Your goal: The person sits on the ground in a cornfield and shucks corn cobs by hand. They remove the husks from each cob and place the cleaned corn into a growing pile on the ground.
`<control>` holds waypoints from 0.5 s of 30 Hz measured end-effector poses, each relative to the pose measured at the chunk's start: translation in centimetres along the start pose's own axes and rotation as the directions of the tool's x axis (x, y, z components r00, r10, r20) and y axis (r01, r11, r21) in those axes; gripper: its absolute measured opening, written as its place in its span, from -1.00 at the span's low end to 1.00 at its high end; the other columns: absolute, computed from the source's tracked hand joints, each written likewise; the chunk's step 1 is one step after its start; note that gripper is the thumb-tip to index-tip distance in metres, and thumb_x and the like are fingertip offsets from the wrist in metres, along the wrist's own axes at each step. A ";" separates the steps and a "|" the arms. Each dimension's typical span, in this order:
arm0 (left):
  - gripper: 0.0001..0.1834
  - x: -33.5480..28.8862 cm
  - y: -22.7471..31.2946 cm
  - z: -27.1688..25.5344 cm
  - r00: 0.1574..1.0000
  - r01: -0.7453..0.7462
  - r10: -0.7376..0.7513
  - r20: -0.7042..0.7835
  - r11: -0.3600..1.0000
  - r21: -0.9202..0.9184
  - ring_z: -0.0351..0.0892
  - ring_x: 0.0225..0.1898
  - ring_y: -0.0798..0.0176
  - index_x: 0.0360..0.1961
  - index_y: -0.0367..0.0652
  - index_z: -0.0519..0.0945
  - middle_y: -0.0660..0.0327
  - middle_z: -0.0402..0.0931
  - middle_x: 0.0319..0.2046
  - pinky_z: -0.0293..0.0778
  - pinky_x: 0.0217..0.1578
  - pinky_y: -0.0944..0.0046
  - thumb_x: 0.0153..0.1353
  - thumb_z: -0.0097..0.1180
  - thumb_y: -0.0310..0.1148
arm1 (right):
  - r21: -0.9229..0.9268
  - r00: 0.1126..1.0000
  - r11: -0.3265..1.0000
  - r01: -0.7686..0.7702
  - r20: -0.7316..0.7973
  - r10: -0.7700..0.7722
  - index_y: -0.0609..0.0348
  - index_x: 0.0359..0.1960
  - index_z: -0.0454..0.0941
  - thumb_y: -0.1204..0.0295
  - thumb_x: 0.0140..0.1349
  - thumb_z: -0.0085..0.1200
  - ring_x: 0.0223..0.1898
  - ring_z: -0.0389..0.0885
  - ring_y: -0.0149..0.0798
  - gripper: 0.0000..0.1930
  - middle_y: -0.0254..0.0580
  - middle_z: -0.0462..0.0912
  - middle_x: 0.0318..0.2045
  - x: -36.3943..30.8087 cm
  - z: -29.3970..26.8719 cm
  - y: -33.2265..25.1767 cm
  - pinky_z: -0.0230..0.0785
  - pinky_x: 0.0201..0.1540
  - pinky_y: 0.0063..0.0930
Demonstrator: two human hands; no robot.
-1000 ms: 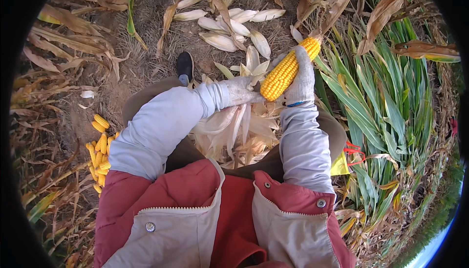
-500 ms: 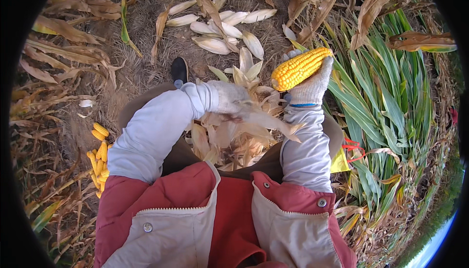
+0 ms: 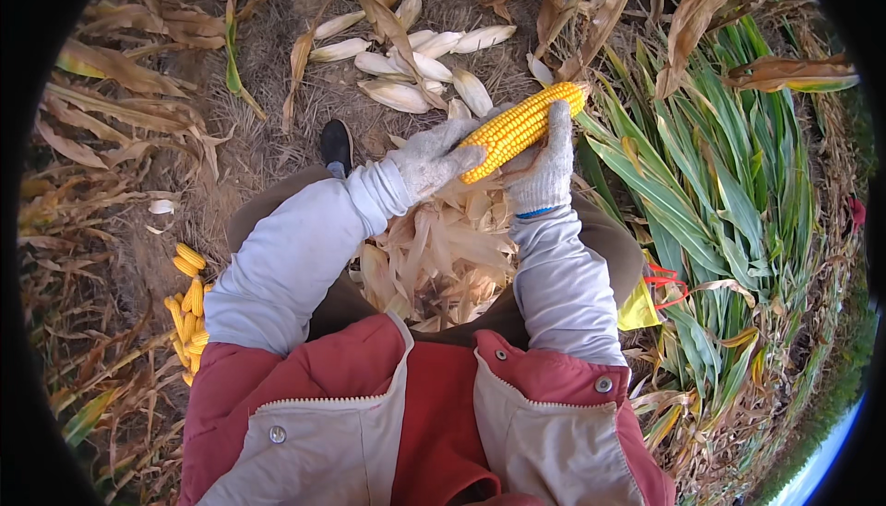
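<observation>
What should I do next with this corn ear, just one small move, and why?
Perhaps ease your right hand off and let your left hand take the corn ear: its visible kernels look bare, the left hand already grips its lower end, and similar bare ears lie piled on your left.

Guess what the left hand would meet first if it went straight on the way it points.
The yellow corn ear: the left hand already seems to touch its lower end, though depth is hard to judge here.
</observation>
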State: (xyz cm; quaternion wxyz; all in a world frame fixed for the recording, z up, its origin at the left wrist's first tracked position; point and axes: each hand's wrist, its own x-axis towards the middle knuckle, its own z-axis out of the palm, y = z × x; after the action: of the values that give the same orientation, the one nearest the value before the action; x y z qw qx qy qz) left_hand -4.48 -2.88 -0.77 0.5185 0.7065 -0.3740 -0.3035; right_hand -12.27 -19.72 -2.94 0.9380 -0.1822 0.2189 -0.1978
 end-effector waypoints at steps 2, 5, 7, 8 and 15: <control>-0.28 -0.4 0.2 1.0 0.994 0.105 -0.104 -0.018 0.991 0.087 0.47 0.06 0.25 0.20 -0.32 0.34 0.08 0.48 0.02 0.39 0.12 0.25 0.15 0.32 -0.11 | -0.051 0.996 0.997 -0.055 0.067 0.058 0.27 0.01 0.38 0.10 0.33 0.07 -0.16 0.60 0.02 -0.53 0.04 0.59 -0.20 -0.2 0.1 0.7 0.51 -0.03 -0.02; -0.19 -0.3 1.4 1.2 0.981 0.191 -0.193 0.025 0.979 0.064 0.48 0.00 0.25 0.19 -0.30 0.31 0.09 0.48 -0.02 0.43 0.04 0.25 0.03 0.43 -0.12 | -0.233 0.993 0.971 0.058 0.111 -0.032 0.22 0.04 0.38 0.28 0.31 0.08 -0.16 0.61 -0.07 -0.64 0.00 0.59 -0.18 -1.4 2.0 0.8 0.53 -0.05 -0.14; -0.25 -0.9 3.5 0.5 0.962 0.237 -0.250 0.105 0.963 0.126 0.48 -0.03 0.26 0.16 -0.28 0.33 0.12 0.48 -0.05 0.44 0.01 0.26 0.06 0.40 -0.13 | -0.295 0.991 0.950 0.105 0.116 -0.074 0.20 0.04 0.38 0.33 0.31 0.07 -0.16 0.61 -0.09 -0.66 -0.02 0.58 -0.17 -1.8 2.9 0.3 0.53 -0.05 -0.18; -0.31 -1.1 1.8 0.9 0.993 0.023 -0.030 0.111 0.998 0.057 0.51 -0.21 0.33 0.12 -0.28 0.36 0.18 0.50 -0.18 0.50 -0.19 0.31 0.09 0.36 -0.12 | -0.275 0.990 0.952 0.133 0.087 -0.113 0.19 0.02 0.38 0.37 0.31 0.05 -0.17 0.61 -0.12 -0.70 -0.05 0.58 -0.19 -1.6 2.9 -0.1 0.54 -0.07 -0.21; -0.44 -7.1 2.8 -0.2 0.840 0.543 -0.448 0.306 0.683 -0.489 0.49 -0.30 0.47 0.09 -0.23 0.46 0.30 0.53 -0.26 0.48 -0.33 0.41 0.14 0.33 -0.18 | -0.174 0.985 0.974 0.142 -0.074 -0.157 0.19 -0.14 0.47 0.35 0.33 0.04 -0.47 0.57 -0.17 -0.81 -0.08 0.59 -0.42 1.3 0.4 -1.4 0.50 -0.38 -0.31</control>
State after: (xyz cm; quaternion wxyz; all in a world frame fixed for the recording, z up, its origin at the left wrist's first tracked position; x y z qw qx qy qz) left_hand -8.73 2.70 2.28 0.5672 0.5711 -0.1039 -0.5843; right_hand -11.40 -21.38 -2.41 0.8912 -0.2678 0.2611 -0.2566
